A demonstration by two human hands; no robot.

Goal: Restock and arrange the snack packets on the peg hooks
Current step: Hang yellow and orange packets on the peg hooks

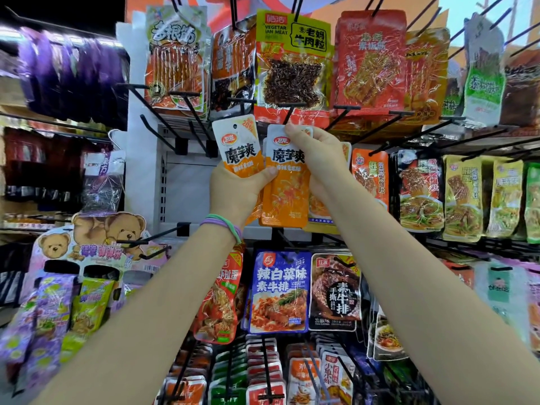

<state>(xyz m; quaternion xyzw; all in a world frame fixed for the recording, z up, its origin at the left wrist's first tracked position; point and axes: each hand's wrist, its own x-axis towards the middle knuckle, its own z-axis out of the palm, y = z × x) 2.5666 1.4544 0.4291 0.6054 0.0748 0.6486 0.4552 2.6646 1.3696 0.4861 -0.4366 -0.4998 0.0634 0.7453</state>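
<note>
— Store display rack [163, 182] of black peg hooks: where are the packets?
— Left hand [238, 191] clenches the lower half of one orange snack packet [238, 150], tilted, just left of a second packet [287, 182]. Right hand [317, 159] pinches that second packet's top edge, directly under a peg hook [292, 111].
— Open room?
— Bare white panel toward the rack's left edge; hanging packets crowd the right side and the rows above and below.

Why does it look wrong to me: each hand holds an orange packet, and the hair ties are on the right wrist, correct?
Not quite. The head view shows the hair ties on the left wrist, not the right. The rest holds: left hand and right hand each hold an orange packet.
</note>
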